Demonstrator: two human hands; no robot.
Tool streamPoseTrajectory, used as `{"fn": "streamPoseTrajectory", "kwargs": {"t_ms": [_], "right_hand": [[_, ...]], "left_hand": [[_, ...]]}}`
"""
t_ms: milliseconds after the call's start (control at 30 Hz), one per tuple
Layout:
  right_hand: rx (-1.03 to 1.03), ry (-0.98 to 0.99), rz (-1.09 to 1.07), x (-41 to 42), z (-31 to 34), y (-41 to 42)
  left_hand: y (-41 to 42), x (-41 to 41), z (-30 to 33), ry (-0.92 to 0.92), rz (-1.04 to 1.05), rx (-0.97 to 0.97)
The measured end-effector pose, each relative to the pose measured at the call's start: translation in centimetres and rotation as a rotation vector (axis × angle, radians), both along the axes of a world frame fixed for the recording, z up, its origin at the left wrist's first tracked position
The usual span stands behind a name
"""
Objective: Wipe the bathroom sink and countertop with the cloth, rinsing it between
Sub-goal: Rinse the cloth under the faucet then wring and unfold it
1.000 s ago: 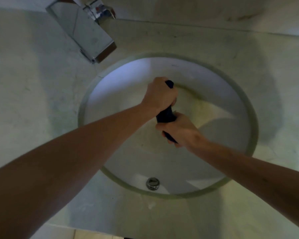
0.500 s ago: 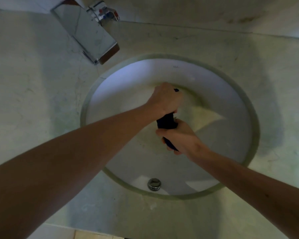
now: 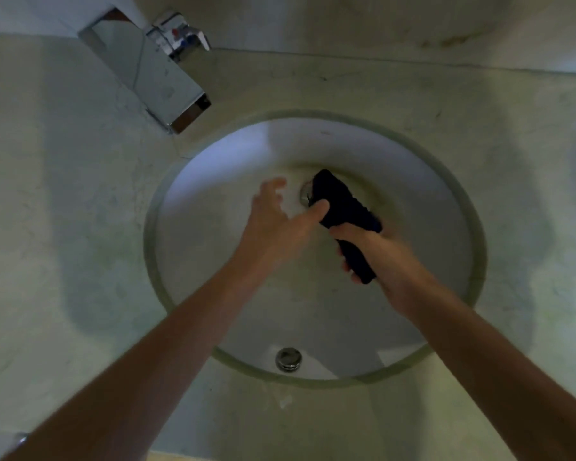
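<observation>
Left hand (image 3: 273,217) just let go, fingers spread | right hand (image 3: 384,257) alone grips cloth (image 3: 345,207) over sink (image 3: 213,181) middle | wringing likely done, wiping next

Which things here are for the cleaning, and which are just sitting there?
For the job:
dark rolled cloth, gripped by the right hand
left hand, open beside it
round white sink bowl
pale stone countertop
shiny square chrome tap for rinsing

Just there:
small round metal fitting at the bowl's near edge
</observation>
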State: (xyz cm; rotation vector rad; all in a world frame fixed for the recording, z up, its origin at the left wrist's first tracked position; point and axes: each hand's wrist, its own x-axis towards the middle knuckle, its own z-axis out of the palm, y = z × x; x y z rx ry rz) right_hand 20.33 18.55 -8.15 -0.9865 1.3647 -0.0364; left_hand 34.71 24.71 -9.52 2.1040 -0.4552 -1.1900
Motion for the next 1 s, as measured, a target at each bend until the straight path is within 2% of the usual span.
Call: {"fn": "streamPoseTrajectory", "kwargs": {"t_ms": [67, 133, 267, 333, 400, 500, 567, 633, 667, 733, 767, 800, 867, 933, 967, 1000], "right_hand": [[-0.006, -0.085, 0.013, -0.2, 0.9, 0.3], [-0.022, -0.159, 0.049, -0.3, 1.3, 0.7], [0.104, -0.401, -0.038, -0.6, 1.7, -0.3], [0.275, -0.598, -0.123, -0.8, 2.6, -0.4], [0.397, -0.681, -0.115, -0.9, 3.0, 0.0], [0.331, -0.605, -0.068, -1.0, 2.5, 0.1], [0.166, -0.483, -0.007, -0.8, 2.7, -0.2], [-0.049, -0.335, 0.114, -1.0, 3.0, -0.4], [-0.126, -0.284, 0.147, -1.0, 3.1, -0.3], [-0.174, -0.22, 0.102, -1.2, 3.1, -0.2], [-0.14, -0.205, 0.027, -1.3, 3.0, -0.2], [-0.067, -0.208, -0.073, -1.4, 2.9, -0.3], [0.093, -0.267, -0.247, -1.7, 2.6, -0.8], [0.192, -0.348, -0.306, -1.9, 2.5, -1.3], [0.211, -0.387, -0.306, -1.9, 2.6, -1.4], [0.217, -0.427, -0.306, -1.8, 2.6, -1.3]], "left_hand": [[0.4, -1.9, 0.2, 0.338, 0.104, 0.04], [0.1, -2.3, 0.3, 0.633, 0.238, -0.056], [0.2, -1.4, 1.0, 0.842, 0.378, -0.343], [0.5, -0.9, 1.7, 0.973, 0.355, -0.452], [0.6, -0.4, 2.4, 1.014, 0.301, -0.478], [0.2, -0.1, 2.9, 0.893, 0.236, -0.404], [-0.3, -0.1, 3.2, 0.885, 0.25, -0.425], [-0.9, -0.2, 3.1, 0.818, 0.281, -0.351], [-1.3, -0.2, 3.2, 0.684, 0.245, -0.245], [-1.4, -0.7, 3.3, 0.253, 0.096, -0.037], [-1.0, -1.2, 3.4, 0.014, 0.074, -0.044], [-0.5, -1.7, 3.6, -0.143, 0.067, -0.155], [0.7, -2.9, 4.2, -0.172, -0.071, -0.372], [1.7, -4.0, 4.0, -0.22, -0.365, -0.433], [1.9, -4.3, 3.5, -0.29, -0.435, -0.467], [1.8, -4.3, 2.9, -0.338, -0.397, -0.502]]}}
